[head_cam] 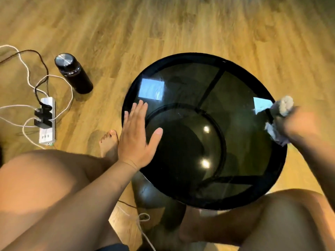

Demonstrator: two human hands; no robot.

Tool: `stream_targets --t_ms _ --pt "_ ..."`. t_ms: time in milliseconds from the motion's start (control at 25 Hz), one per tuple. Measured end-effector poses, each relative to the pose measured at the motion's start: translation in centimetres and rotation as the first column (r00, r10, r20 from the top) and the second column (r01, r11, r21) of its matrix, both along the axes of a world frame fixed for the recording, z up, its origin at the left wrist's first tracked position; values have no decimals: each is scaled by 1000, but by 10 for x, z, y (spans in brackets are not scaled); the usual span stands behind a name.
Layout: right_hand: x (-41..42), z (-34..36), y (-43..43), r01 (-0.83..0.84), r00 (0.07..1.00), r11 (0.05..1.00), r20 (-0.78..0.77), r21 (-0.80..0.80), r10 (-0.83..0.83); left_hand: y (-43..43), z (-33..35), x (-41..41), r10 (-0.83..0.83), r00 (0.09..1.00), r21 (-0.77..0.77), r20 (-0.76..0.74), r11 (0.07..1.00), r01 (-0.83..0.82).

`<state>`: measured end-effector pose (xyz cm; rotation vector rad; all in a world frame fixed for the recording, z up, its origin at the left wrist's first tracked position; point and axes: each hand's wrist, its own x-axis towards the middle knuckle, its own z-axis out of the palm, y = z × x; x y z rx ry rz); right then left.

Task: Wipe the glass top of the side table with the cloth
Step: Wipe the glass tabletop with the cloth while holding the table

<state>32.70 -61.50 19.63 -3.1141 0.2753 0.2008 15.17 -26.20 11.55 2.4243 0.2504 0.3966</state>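
Observation:
The round side table [181,84] has a dark smoked-glass top with a black rim and stands between my knees. My left hand [138,134] lies flat on the glass at its left edge, fingers spread, holding nothing. My right hand [299,124] is blurred at the table's right edge and is closed around a crumpled grey-white cloth [284,107]. The cloth sticks out above and below my fist and touches the glass near the rim.
A black bottle [72,73] stands on the wooden floor to the left. A white power strip [47,120] with black plugs and several looping cables lies further left. My bare foot [108,142] rests beside the table. A cord [143,229] runs under the table.

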Motion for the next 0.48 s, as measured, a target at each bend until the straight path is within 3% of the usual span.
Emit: stream_targets --t_ms 80,160,240,320,400,480 --pt "4 0 32 -14 999 1000 35 14 13 0 -2 0 8 1000 -8 18 1000 -8" --pt "-11 -13 104 -197 978 977 93 83 189 0 -3 0 18 999 -4 28 1000 -18" --pt "-48 -23 199 -399 916 885 68 242 394 1 -3 0 4 998 -27 56 1000 -2" --pt "-83 -25 281 -499 815 759 -70 419 575 2 -4 -3 40 990 -146 132 989 -21" --pt "-87 -28 308 -569 727 675 -94 470 680 1 -3 -4 95 983 -212 158 975 -60" --pt "-66 -31 272 -611 725 671 -43 421 688 0 -5 -2 57 995 -99 84 994 -49"
